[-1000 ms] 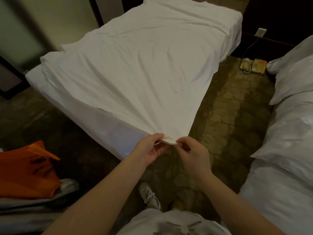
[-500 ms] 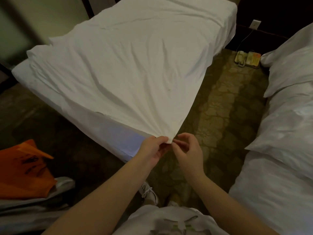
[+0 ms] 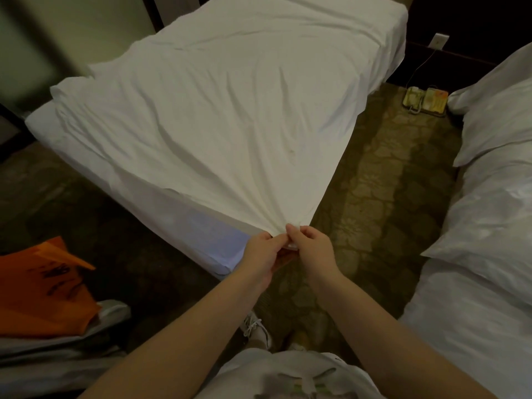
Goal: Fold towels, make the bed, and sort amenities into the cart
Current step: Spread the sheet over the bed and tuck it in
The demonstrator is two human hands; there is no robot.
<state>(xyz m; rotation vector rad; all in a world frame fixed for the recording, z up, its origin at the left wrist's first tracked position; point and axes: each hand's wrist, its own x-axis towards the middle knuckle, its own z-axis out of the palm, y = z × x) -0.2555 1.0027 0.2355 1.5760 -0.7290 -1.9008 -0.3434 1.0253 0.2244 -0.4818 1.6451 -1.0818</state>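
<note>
White sheet [image 3: 230,125] lies spread over the bed [image 3: 201,237], its near corner drawn out past the mattress edge. My left grip [image 3: 260,255] and right grip [image 3: 313,249] both pinch that corner, close together.

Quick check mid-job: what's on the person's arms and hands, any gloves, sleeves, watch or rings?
No gloves: the left hand and right hand are bare, with no ring, watch or wristband that I can make out. Both forearms are uncovered to the frame edge; no sleeve shows. Below them, a light shirt with a dark greenish print and a white lace-up shoe.
</note>
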